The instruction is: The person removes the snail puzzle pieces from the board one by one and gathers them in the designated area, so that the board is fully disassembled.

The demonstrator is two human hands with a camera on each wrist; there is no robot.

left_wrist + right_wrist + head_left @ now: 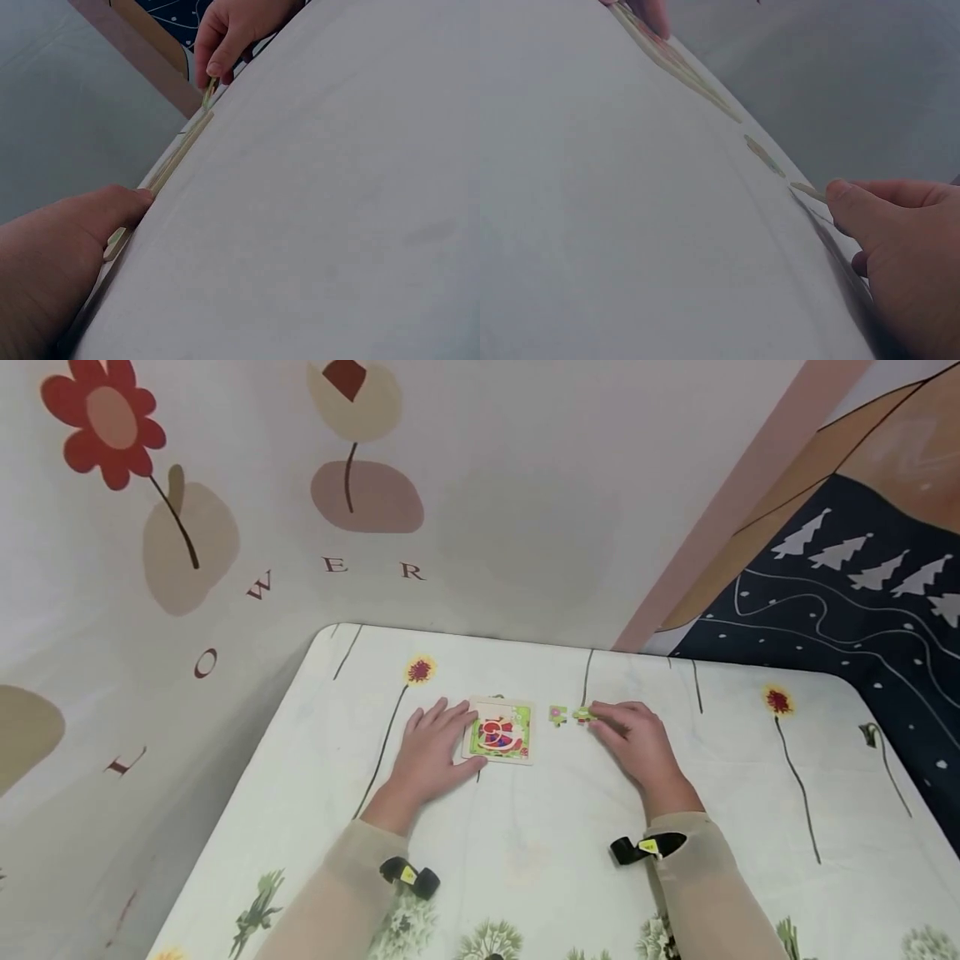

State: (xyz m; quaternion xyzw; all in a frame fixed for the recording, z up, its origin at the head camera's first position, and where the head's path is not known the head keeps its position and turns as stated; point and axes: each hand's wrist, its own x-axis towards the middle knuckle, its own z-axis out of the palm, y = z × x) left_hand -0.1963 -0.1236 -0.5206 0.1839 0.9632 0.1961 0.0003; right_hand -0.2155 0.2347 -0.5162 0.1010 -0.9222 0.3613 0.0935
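A small square jigsaw puzzle board [501, 732] with a pale wooden frame and a red, blue and green picture lies on the table. My left hand [433, 750] rests at its left side, fingers spread and fairly straight, with the thumb at the lower left corner. In the left wrist view that thumb [120, 206] touches the frame's edge. To the right of the board lies a loose green puzzle piece [558, 716] with a pink patch. Beyond it, my right hand [637, 739] pinches another green puzzle piece [582, 715] between thumb and fingertips, close over the tablecloth.
A white tablecloth [525, 843] printed with flowers and thin stems covers the table. Behind it rises a pale wall hanging [525, 510] with flower shapes and letters. At the right hangs a dark cloth [847, 577] with white trees. Each wrist wears a black camera strap [648, 847].
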